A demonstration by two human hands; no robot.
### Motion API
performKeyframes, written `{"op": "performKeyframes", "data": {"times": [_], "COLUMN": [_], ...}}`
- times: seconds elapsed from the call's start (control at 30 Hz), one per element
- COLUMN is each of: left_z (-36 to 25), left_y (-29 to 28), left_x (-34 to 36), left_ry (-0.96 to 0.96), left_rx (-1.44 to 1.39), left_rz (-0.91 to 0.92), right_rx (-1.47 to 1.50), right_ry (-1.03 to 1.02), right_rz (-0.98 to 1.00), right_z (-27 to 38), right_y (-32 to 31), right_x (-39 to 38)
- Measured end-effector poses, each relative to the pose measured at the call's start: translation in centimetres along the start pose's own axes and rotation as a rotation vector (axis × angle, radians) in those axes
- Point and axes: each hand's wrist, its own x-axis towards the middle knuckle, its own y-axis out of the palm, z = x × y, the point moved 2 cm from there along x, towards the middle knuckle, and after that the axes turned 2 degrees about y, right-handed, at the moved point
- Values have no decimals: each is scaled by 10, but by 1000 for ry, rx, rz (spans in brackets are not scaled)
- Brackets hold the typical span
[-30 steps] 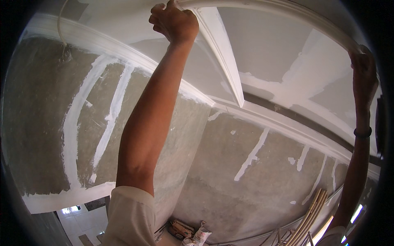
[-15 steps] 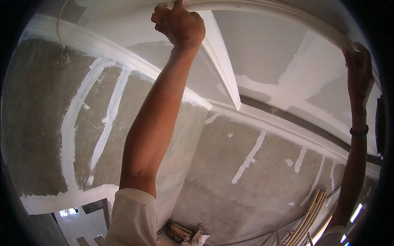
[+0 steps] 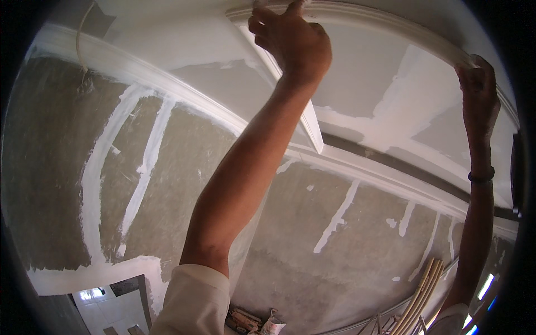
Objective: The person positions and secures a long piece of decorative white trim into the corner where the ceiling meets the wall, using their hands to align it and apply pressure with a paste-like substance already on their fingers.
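Both my arms reach up toward a white ceiling moulding (image 3: 379,19) that curves across the top of the view. My left hand (image 3: 293,44) is at the moulding near its left corner, fingers bent, with something pale at the fingertips; the picture's top edge partly cuts them off. Farther right along the same strip, my right hand (image 3: 480,95) has its fingers curled closed against the moulding's edge. What lies inside that grip is hidden. A dark band (image 3: 481,176) circles my right wrist.
Another white moulding (image 3: 167,75) runs where wall and ceiling meet. A cable (image 3: 80,42) hangs at the upper left. White filler streaks (image 3: 151,162) mark the grey walls. Below are long thin poles (image 3: 421,293), a heap of items with a bag (image 3: 272,325), and a doorway (image 3: 114,307).
My left hand has moved right along the moulding, and the strip's left corner now shows beside it. My right hand has shifted slightly left and down in view, still at the moulding.
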Motion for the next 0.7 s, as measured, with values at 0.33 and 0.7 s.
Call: {"op": "performKeyframes", "data": {"times": [0.33,0.7], "left_z": [28,153], "left_y": [-31,-35], "left_x": [1,18], "left_ry": [-118,-433], "left_rx": [-566,-979], "left_rz": [-112,-75], "right_rx": [-5,-61], "right_ry": [-26,108], "right_rz": [-44,25], "right_z": [-8,-35], "right_y": [4,-1], "right_x": [-1,6]}}
